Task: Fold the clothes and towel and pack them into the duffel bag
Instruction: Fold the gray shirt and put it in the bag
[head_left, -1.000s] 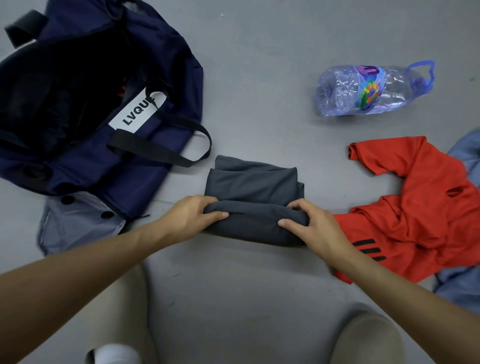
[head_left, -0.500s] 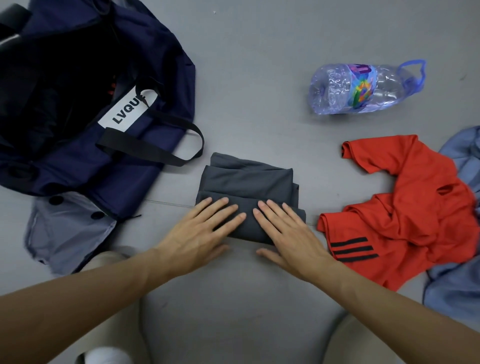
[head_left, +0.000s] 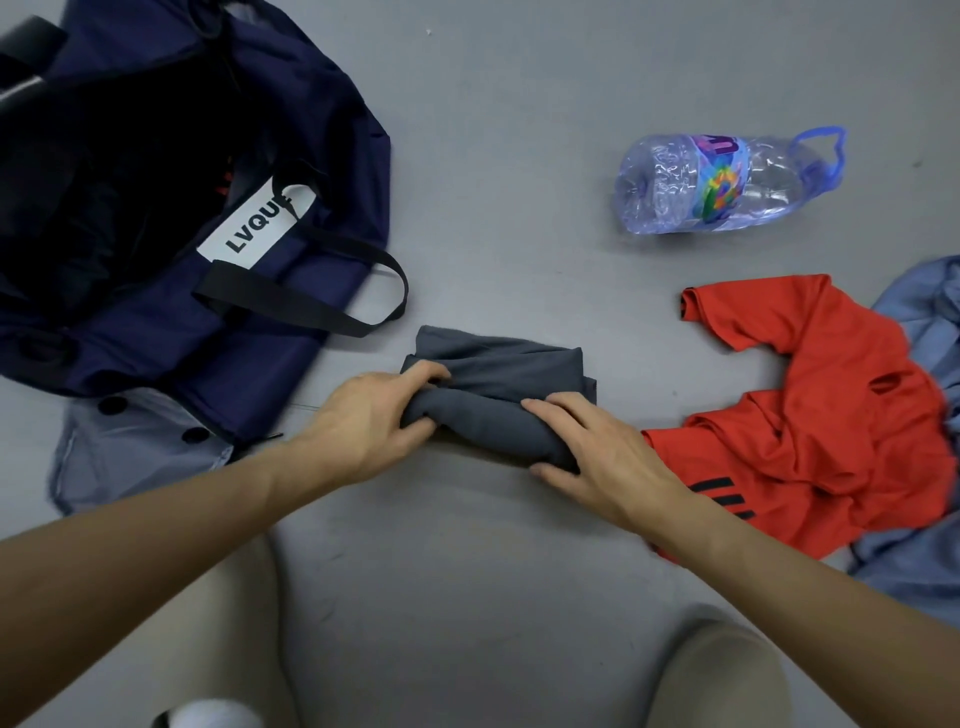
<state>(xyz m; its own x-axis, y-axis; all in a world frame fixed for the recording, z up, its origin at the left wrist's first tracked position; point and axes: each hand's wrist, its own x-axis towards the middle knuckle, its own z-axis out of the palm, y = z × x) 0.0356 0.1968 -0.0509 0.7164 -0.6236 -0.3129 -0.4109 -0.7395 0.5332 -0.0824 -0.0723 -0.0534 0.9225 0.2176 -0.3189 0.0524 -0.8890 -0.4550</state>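
Left hand (head_left: 371, 423) and right hand (head_left: 610, 460) each gripped one end of the grey garment's (head_left: 511, 371) near fold, fingers curled round it. Bag (head_left: 337, 182) lay just left, its interior too dark to read.

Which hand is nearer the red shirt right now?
Right. The right hand grips the grey garment at its end beside the red shirt; the left hand grips its opposite end, nearer the duffel bag.

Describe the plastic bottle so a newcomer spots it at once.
From the navy duffel bag at left, look right across the floor. Beyond the red shirt lies the bottle on its side: the only clear thing, with rainbow label and blue handle.
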